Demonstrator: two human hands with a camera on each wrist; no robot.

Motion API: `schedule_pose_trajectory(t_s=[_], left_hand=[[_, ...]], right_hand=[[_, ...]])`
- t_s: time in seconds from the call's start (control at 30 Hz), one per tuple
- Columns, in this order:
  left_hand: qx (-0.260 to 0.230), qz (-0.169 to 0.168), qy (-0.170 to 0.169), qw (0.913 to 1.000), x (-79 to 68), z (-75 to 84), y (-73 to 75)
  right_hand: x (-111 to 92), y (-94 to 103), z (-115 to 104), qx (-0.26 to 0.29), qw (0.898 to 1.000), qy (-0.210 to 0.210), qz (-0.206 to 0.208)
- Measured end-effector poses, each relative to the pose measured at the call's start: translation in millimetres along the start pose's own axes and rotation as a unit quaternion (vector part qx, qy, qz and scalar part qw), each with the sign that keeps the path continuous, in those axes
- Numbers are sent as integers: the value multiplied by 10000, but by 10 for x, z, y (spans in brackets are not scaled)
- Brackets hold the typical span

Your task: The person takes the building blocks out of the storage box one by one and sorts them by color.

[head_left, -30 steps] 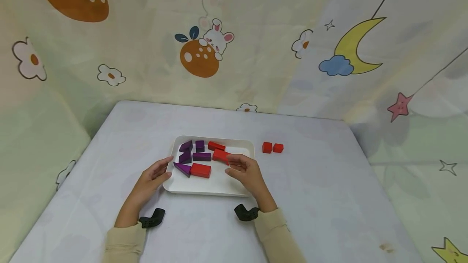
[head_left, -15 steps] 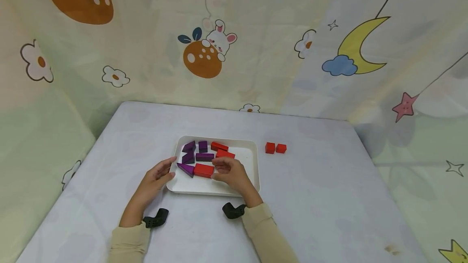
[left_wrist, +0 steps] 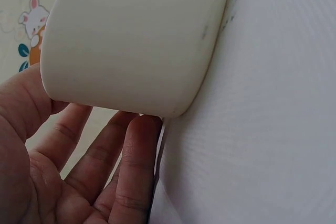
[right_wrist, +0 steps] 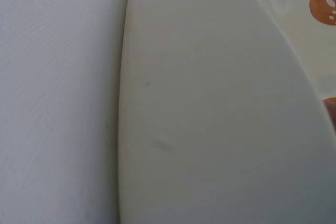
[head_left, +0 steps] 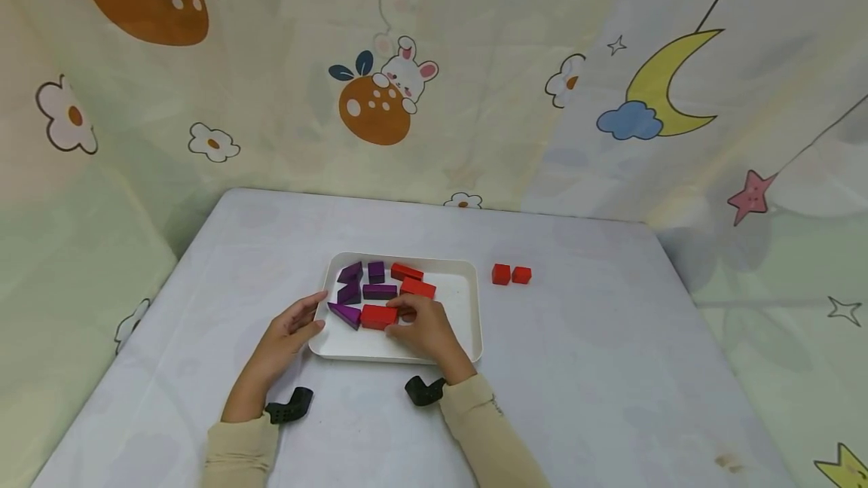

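Observation:
A white tray [head_left: 468, 307] holds several purple and red blocks. My right hand [head_left: 429, 330] reaches over its front part, pinching a red rectangular block [head_left: 378, 316] at the right end, index finger at the far side and thumb at the near side. A purple triangular block [head_left: 346, 314] lies at that block's left end. Along the tray's left edge, my left hand [head_left: 281, 336] rests its fingertips and thumb. In the left wrist view, the left fingers [left_wrist: 135, 171] lie extended against the tray's outer wall. The right wrist view shows mostly tray wall [right_wrist: 210, 103], hiding the block.
Farther back in the tray are a red block [head_left: 417, 288], another red block [head_left: 407, 272], a purple bar [head_left: 380, 291] and a purple cube [head_left: 376, 272]. Two red cubes [head_left: 501, 274] sit on the white-covered table [head_left: 576, 337], right of the tray. A patterned cloth [head_left: 488, 96] hangs behind.
My right hand has moved left and toward me from the red block at the middle right, and now pinches the front red block. My left hand stays at the tray's edge.

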State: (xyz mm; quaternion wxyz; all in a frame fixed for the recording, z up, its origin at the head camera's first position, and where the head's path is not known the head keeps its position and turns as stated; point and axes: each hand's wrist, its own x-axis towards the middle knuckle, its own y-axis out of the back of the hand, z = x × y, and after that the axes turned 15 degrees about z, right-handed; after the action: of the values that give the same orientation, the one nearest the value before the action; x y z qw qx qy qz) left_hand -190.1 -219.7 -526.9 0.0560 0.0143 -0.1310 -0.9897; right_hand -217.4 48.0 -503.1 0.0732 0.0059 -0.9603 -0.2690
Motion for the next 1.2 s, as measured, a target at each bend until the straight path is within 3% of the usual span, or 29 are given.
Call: schedule_pose_trajectory(t_s=[0.3,0.5,0.67,0.97,1.2], left_hand=[[61,53,38,10000,-3,20,-1],[112,58,-10,9999,-6,26,1],[171,50,-21,9998,-8,-3,7],[242,30,-39,9997,-11,-23,19],[256,30,46,9997,-11,13,2]], right_hand=[[-17,236,39,1266,9912,-229,-318],[-16,478,116,1804,9821,-327,-436],[-27,712,193,1821,9825,-248,-296],[-18,1162,385,2002,9789,368,169],[1,1532,614,1926,9799,237,470]])
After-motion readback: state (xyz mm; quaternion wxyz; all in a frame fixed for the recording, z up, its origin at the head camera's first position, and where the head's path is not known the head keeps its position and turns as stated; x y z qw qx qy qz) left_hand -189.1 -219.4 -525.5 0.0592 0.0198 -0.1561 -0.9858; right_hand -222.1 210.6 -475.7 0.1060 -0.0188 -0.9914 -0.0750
